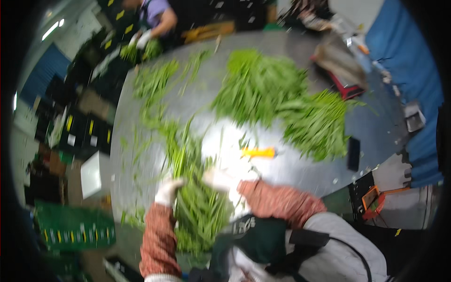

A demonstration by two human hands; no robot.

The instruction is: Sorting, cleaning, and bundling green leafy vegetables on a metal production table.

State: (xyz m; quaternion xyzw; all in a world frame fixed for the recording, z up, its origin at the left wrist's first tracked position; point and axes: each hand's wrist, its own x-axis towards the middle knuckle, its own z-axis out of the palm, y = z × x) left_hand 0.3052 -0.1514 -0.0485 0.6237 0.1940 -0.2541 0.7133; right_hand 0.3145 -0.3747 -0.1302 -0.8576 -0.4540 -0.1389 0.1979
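A bunch of long-leaved green vegetables [202, 207] lies at the near edge of the table, its stems pointing away from me. My left hand [169, 190], in a white glove, is closed around the left side of this bunch. At the bunch's right side is my right hand [218, 179], also gloved in white; glare and blur hide its fingers. Beyond both hands, loose green stems [176, 152] trail across the metal table [300, 176]. A yellow-handled tool [258, 152] rests to the right of the stems, its working end unclear.
Two leafy piles, one large [263, 87] and one smaller [317, 124], lie toward the back right. Near them are a dark phone-like slab [353, 153] and a red-edged device [345, 87] under a cover. A co-worker [157, 19] handles greens at the far left.
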